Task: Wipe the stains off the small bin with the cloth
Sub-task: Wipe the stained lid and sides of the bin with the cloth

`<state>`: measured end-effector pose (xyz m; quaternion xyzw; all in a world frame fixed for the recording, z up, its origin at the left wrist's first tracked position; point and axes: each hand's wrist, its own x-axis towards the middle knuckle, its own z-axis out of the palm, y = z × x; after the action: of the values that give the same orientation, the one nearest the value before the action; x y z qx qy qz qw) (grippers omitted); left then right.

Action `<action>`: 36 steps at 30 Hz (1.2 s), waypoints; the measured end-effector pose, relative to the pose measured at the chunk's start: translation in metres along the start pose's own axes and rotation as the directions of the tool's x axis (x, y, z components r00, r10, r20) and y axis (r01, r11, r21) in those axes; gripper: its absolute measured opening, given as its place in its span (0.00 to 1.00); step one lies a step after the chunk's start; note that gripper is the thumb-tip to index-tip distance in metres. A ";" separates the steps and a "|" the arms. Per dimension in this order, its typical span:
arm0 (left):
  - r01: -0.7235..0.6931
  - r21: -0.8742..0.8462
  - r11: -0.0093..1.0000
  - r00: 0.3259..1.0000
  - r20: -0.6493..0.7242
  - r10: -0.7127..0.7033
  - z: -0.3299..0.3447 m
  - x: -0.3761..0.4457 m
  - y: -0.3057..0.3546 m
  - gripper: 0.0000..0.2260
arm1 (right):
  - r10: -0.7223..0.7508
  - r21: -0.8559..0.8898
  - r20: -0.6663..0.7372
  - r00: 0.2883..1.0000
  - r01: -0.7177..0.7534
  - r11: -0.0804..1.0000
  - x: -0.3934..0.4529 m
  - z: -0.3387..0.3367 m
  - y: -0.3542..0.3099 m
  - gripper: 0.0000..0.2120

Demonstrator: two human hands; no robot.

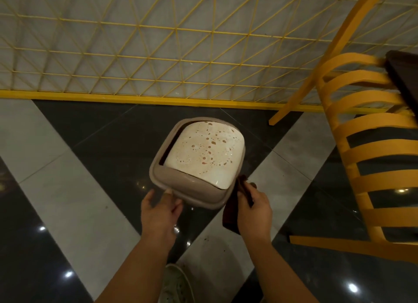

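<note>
Stained little swing-lid bin on the floor, cloth ready to go

The small bin sits on the glossy tile floor just in front of the yellow mesh fence, brown spots all over its white lid. Left hand grips the near rim, thumb on top; right hand is clamped round the dark cloth at the bin's right corner. Looks like light, stiff, slick plastic, and that lid probably tips when pressed, so I'd keep bracing the rim.

Our left hand reaches forward, thumb up, fingers curled under. Our right hand is closed, pinching.
</note>
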<state>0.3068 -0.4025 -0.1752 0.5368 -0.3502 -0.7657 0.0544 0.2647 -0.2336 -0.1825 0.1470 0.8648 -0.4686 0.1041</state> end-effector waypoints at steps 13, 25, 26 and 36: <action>0.084 0.189 0.978 0.994 0.048 -0.095 0.025 -0.023 -0.024 0.15 | -0.151 -0.053 0.057 0.987 0.154 0.987 -0.059 0.026 0.019 0.17; 0.052 0.191 0.980 0.996 0.062 -0.065 0.029 -0.017 -0.031 0.15 | -0.176 -0.055 0.032 0.984 0.177 0.983 -0.043 0.022 0.012 0.15; 0.050 0.187 0.981 0.996 0.070 -0.064 0.029 -0.018 -0.031 0.15 | -0.174 -0.036 0.068 0.982 0.177 0.984 -0.052 0.024 0.015 0.15; 0.015 0.217 0.976 0.998 0.062 -0.029 0.027 -0.012 -0.027 0.14 | -0.221 -0.286 0.059 0.974 0.228 0.931 -0.006 0.012 0.006 0.16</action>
<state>0.2966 -0.3637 -0.1774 0.5183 -0.4268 -0.7406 -0.0242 0.2729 -0.2416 -0.1924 0.0243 0.9340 -0.3470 0.0814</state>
